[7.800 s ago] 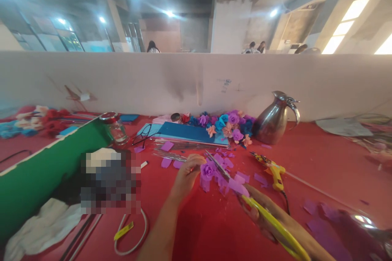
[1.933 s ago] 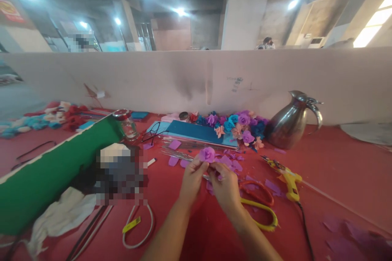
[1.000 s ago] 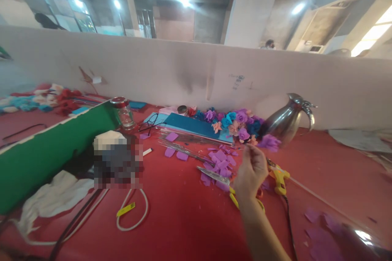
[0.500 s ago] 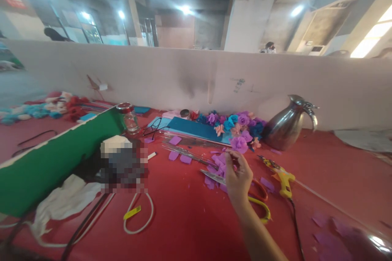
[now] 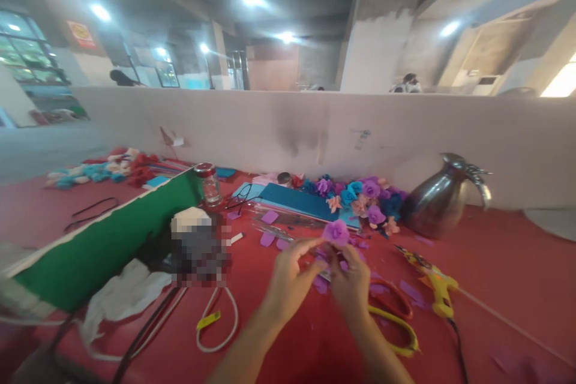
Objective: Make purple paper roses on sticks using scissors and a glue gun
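Both my hands meet over the red table and hold a purple paper flower [image 5: 336,231] up between their fingertips. My left hand [image 5: 289,279] pinches it from the left, my right hand [image 5: 350,281] from just below and right. Loose purple petal pieces [image 5: 270,238] lie under and behind them. The yellow-handled scissors [image 5: 396,324] rest on the table just right of my right wrist.
A yellow glue gun [image 5: 434,285] with its cord lies right. A steel jug [image 5: 438,201] stands near the partition beside a pile of finished flowers [image 5: 362,195] and blue sheets [image 5: 297,201]. A green roll [image 5: 99,246], white cloth [image 5: 121,297], glass jar [image 5: 210,183], cable loop [image 5: 216,324] sit left.
My left hand has come back into view and joined the right on the purple flower, which moved back from near the flower pile toward me. The scissors were laid down earlier.
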Demonstrator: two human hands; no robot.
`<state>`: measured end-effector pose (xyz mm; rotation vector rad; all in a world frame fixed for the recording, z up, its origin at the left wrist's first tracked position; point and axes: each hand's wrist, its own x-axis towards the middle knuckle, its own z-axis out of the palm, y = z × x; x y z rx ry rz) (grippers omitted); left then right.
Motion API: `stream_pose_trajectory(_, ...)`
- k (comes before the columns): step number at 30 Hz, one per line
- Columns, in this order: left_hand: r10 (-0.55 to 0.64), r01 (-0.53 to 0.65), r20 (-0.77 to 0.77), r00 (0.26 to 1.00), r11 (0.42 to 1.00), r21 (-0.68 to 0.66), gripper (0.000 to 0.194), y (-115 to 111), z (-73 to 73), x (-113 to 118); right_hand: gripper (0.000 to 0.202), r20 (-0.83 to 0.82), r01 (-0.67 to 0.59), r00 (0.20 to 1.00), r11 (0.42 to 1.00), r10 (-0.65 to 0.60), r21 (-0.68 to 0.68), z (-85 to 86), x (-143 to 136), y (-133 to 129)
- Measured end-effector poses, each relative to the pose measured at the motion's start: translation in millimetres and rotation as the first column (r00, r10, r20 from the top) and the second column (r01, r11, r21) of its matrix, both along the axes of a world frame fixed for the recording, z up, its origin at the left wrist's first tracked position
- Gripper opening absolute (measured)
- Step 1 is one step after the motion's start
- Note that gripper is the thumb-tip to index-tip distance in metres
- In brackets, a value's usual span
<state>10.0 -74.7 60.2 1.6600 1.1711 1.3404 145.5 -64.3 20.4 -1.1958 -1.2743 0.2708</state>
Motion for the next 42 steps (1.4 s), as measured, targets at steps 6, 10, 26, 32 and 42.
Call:
stream_pose_trajectory(6,-0.011,0.014,0.041,0.999,0.999,-0.049,0.018,25.6,-0.8,23.9,0.019,-0.047,-0.036,0.998,0.997,0.033,-0.072,-0.9,0.3,7.1)
stream_pose_trajectory(10,0.02,-0.022,0.028,0.999,0.997,0.073,0.01,30.0,-5.6,21.8,0.021,-0.006,-0.056,0.998,0.997,0.056,-0.053,-1.1,-1.4,5.9)
stream_pose_trajectory(26,0.022,-0.017,0.124,0.992,0.999,-0.041,0.017,32.0,-25.3,16.3,0.027,0.03,-0.157,0.985,0.962,0.168,-0.223,-4.4,-5.5,4.0)
stream_pose_trajectory(32,0.15,-0.153,0.068,0.986,0.987,0.053,0.017,31.2,-28.4,16.0,0.026,-0.38,0.242,0.896,0.97,-0.229,-0.013,8.4,26.8,8.4)
stream_pose_trajectory(42,0.302,-0.144,-0.289,0.909,0.875,0.463,0.02,31.8,-37.0,9.3,0.024,0.505,0.244,0.863,0.9,-0.031,-0.36,-7.9,63.7,22.5)
